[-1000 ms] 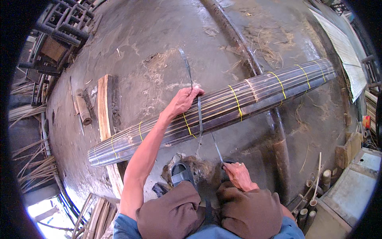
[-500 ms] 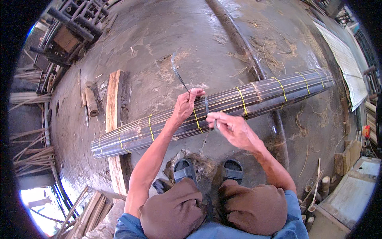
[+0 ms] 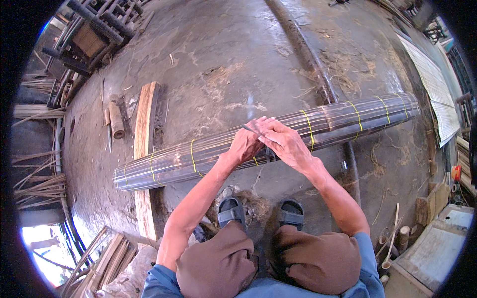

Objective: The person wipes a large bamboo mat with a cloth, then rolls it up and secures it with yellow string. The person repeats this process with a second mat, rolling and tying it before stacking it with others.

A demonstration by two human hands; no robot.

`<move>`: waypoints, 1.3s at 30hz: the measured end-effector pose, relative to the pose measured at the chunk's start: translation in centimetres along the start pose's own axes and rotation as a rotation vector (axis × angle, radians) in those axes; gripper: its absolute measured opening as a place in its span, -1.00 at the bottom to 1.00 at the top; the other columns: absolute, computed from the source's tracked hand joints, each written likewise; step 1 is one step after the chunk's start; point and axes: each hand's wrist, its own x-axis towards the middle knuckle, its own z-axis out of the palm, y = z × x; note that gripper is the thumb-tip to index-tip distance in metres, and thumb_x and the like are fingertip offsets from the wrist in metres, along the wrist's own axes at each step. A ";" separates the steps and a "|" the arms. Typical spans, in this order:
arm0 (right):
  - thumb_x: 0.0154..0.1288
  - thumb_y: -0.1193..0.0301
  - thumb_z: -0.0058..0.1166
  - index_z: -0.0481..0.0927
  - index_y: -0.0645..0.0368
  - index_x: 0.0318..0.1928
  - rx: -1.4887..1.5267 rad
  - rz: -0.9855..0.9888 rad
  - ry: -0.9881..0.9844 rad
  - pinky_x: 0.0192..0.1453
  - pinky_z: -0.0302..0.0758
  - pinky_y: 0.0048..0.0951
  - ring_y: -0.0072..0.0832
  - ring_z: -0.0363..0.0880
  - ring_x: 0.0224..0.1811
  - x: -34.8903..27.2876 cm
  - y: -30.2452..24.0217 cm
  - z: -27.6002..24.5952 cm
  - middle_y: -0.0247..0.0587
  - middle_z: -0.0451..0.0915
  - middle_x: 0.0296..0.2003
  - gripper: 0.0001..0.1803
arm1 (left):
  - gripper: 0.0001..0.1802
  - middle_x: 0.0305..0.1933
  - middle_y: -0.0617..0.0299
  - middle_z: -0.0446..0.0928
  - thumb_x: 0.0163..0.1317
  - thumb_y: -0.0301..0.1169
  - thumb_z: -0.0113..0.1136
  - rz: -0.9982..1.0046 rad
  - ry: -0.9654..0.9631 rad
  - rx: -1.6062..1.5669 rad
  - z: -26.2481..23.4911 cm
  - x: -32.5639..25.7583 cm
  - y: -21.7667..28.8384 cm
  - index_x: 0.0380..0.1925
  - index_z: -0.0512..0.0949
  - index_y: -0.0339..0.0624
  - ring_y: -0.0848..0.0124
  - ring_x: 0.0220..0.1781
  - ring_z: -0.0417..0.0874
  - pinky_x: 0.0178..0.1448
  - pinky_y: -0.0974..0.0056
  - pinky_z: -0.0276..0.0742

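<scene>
Gripping bamboo mat (image 3: 208,154), both hands (image 3: 271,141), mid-span

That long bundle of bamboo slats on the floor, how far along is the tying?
Yellow ties already ring the bamboo bundle at several spots along its length. Right now the left hand and right hand meet at the middle, working on a tie there; what they pinch is too small to tell. The middle stretch looks like the last one untied.
</scene>
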 end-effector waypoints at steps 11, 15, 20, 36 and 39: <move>0.45 0.43 0.11 0.64 0.28 -0.07 0.290 0.172 -0.088 -0.02 0.61 -0.31 -0.19 0.70 -0.13 -1.0 -0.8 0.2 -0.08 0.70 -0.14 -0.82 | 0.27 0.56 -0.26 0.03 -0.03 0.18 0.44 -0.283 -0.095 0.353 -1.7 -5.5 5.8 0.49 0.04 -0.34 -0.11 0.62 0.01 0.61 -0.25 -0.13; 0.40 0.47 0.12 0.47 0.30 -0.41 0.085 0.093 -0.040 -0.18 0.57 -0.21 -0.07 0.60 -0.35 -4.2 -3.3 2.6 0.03 0.58 -0.41 -0.78 | 0.23 0.59 -0.20 0.00 -0.02 0.13 0.38 -0.187 -0.063 0.723 -0.7 -6.4 4.8 0.50 0.02 -0.36 -0.07 0.65 -0.04 0.62 -0.23 -0.17; 0.48 0.42 0.03 0.44 0.28 -0.44 0.033 0.113 0.038 -0.32 0.46 -0.27 -0.17 0.49 -0.50 -6.6 -4.3 3.5 -0.04 0.45 -0.55 -0.70 | 0.00 0.62 -0.16 -0.06 0.21 0.01 0.15 -0.185 -0.084 0.616 -0.2 -6.5 4.3 0.49 0.04 -0.37 -0.05 0.66 -0.06 0.63 -0.24 -0.19; 0.59 0.22 -0.13 0.46 0.32 -0.41 0.249 0.786 0.173 -0.41 0.24 -0.43 -0.64 0.22 -0.48 -6.1 -6.9 2.5 -0.37 0.31 -0.58 -0.55 | -0.06 0.57 -0.22 0.05 0.12 -0.10 0.20 -0.057 -0.046 0.742 0.9 -7.3 4.7 0.42 0.14 -0.41 -0.06 0.61 0.07 0.65 -0.09 -0.03; 0.57 0.31 -0.06 0.44 0.28 -0.41 0.308 0.884 0.064 -0.46 0.19 -0.49 -0.72 0.18 -0.47 -6.3 -8.3 2.2 -0.47 0.28 -0.58 -0.63 | -0.09 0.60 -0.17 0.02 0.22 -0.09 0.09 -0.074 -0.064 0.867 0.8 -7.3 4.9 0.46 0.08 -0.38 0.02 0.63 0.06 0.66 -0.08 -0.09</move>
